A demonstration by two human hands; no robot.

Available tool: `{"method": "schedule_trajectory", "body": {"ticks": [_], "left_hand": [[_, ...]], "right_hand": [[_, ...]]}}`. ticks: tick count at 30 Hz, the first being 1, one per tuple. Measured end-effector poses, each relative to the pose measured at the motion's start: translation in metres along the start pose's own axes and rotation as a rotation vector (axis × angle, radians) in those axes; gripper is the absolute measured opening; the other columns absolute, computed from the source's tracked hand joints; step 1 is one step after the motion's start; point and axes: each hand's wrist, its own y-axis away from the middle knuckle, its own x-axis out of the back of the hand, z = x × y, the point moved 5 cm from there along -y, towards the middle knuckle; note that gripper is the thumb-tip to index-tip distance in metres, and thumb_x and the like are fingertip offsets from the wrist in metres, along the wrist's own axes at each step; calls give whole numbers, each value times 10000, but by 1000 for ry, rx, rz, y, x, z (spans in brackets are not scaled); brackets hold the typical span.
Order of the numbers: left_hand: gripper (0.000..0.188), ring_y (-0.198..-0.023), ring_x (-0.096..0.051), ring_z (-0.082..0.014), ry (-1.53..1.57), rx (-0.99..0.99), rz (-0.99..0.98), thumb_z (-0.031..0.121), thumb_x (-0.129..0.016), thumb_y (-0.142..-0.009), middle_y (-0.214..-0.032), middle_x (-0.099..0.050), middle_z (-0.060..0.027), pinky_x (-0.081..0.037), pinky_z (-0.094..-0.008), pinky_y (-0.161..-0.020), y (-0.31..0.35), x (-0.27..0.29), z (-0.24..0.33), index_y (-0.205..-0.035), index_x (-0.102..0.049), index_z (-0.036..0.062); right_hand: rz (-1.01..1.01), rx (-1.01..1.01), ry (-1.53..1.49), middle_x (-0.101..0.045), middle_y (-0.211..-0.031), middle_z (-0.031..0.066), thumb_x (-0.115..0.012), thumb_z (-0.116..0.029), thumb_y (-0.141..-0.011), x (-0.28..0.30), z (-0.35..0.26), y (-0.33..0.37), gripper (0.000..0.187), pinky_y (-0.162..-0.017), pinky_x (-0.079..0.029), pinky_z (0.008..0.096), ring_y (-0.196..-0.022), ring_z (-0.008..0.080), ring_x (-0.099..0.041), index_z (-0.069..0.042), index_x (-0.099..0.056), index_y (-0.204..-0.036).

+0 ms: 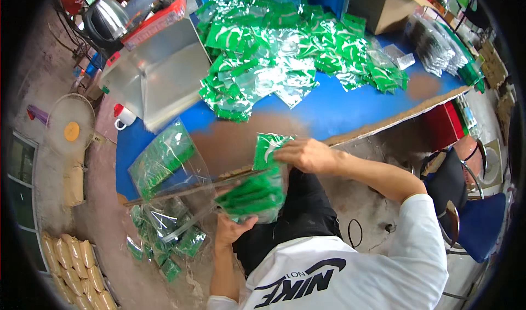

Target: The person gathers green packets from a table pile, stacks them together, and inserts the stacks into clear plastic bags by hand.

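My left hand (pixel 234 229) grips a clear plastic bag (pixel 276 214) from below, near the table's front edge. Inside the bag sits a stack of green packets (pixel 246 195). Just above its mouth, my right hand (pixel 308 155) pinches a single shiny green packet (pixel 268 145) by its right side. To the left, a filled clear bag (pixel 164 162) of green packets lies on the blue table (pixel 329 99). A big heap of loose green-and-silver packets (pixel 263 41) covers the back of the table.
A metal tray (pixel 172 80) stands left of the heap, with a white mug (pixel 125 116) and a kettle (pixel 105 21) nearby. At the back right are a cardboard box (pixel 386 6) and stacked silver pouches (pixel 433 44). Filled bags (pixel 164 228) lie below the table's front edge.
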Motion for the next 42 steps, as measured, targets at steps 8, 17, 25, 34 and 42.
{"method": "schedule_trajectory", "body": {"ticks": [8,17,25,34,42], "left_hand": [[395,-1031,-682,-258,-528,-156,-436,56,-795,-752,-1334,-575,-210,-520,-343,-899,-27,-31,39,-1135,-700,66],[648,-1208,-578,-305,1041,287,318,31,-720,-768,-1302,-604,-97,-458,-499,-1055,34,3,-82,-1374,-492,50],[650,-1307,-501,-340,1145,331,240,102,-701,-854,-1416,-523,-150,-380,-544,-1131,12,-4,-94,-1438,-424,31],[589,-1321,-493,-267,1014,396,366,40,-655,-882,-1397,-527,-101,-378,-476,-1134,7,-28,-86,-1430,-438,42],[608,-1290,-514,-265,918,398,278,28,-678,-850,-1383,-534,-81,-377,-457,-1134,9,-33,-91,-1415,-452,48]], "right_hand": [[-729,-62,-532,-698,-983,222,-571,-280,-981,36,-32,-55,350,-840,-495,436,-898,371,-648,-19,-643,-1202],[195,-520,367,-402,-1477,275,-504,-572,-943,-12,139,-56,701,-1119,-282,594,-1384,457,-348,-86,-460,-1447],[129,-365,365,-410,-1486,234,-522,-488,-970,-17,13,-16,624,-1142,-247,608,-1419,426,-321,-62,-477,-1425],[202,-292,186,-524,-1345,199,-578,-266,-959,-14,4,-15,460,-1147,-290,522,-1331,378,-429,-10,-526,-1338],[123,-105,-267,-588,-1145,198,-606,-76,-867,-17,-15,-12,379,-995,-444,452,-1122,376,-560,-7,-581,-1239]]}}
